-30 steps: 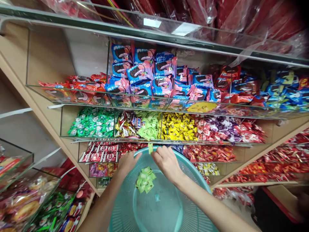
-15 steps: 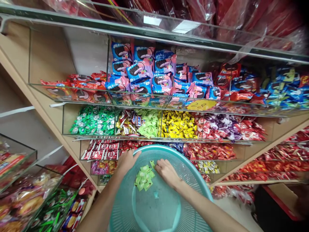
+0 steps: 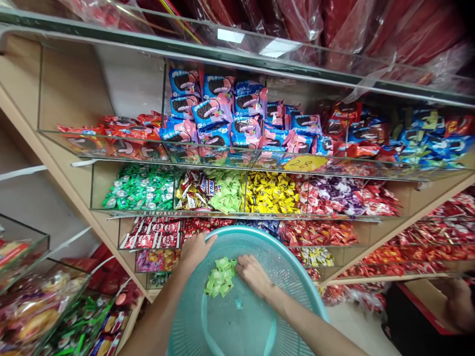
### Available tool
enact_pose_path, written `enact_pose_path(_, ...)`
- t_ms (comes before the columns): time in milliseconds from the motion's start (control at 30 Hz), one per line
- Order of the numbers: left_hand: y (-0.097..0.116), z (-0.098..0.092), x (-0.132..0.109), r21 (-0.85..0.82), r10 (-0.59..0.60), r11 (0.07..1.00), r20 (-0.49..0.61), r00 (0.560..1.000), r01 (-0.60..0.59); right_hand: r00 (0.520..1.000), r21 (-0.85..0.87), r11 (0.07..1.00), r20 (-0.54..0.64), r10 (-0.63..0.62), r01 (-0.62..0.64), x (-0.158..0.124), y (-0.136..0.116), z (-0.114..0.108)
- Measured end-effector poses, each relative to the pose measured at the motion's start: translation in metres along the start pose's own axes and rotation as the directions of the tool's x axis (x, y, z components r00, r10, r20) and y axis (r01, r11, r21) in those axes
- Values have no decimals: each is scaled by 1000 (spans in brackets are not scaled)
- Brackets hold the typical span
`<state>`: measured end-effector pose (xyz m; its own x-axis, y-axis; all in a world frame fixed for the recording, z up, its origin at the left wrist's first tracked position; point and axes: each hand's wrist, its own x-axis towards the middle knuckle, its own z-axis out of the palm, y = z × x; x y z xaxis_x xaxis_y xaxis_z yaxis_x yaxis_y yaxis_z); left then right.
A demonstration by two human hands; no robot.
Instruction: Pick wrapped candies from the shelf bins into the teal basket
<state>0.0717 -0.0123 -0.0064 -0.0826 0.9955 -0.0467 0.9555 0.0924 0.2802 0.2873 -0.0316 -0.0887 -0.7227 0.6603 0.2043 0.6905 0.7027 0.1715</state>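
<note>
A teal plastic basket with mesh walls is tilted in front of me, its far rim close to the shelves. My left hand grips the rim at the upper left, thumb over the edge. Inside lies a small heap of green-wrapped sweets, toward the left of the basket. My right hand is in the basket at the right edge of this heap, with its fingers curled together. The fingertips meet the nearest wrappers; whether a sweet is between them is hidden.
Ahead, glass-fronted shelves hold blue biscuit packs, green sweets, light green sweets and yellow sweets. More bins stand at lower left. An open box is at lower right, beside another person's hand.
My right hand has moved slightly down and left, against the heap. A sweet that stood apart by its fingertips now lies with the others. My left hand still grips the rim.
</note>
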Motion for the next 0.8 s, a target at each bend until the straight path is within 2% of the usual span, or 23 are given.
enact_pose_path(100,-1,1,0,-19,-5,1000,-7,1000,5,999,25,1000,-36,-6,6,3,0,-14)
enact_pose_path(233,-3,3,0,-53,-9,999,-14,1000,8,983,67,998,-182,20,-8,22,6,-64)
enact_pose_path(333,-3,4,-1,-59,-12,998,-8,1000,11,941,63,996,-331,73,-56,44,15,-104)
enact_pose_path(433,-2,4,-2,-53,-5,999,-15,1000,4,893,51,993,-435,116,-104,66,23,-127)
enact_pose_path(533,-2,3,-2,-56,3,998,-32,999,-5,873,17,992,-474,116,-123,81,25,-132)
enact_pose_path(800,-9,2,-3,-42,-23,999,-26,999,22,873,-12,988,-470,131,-155,91,23,-126)
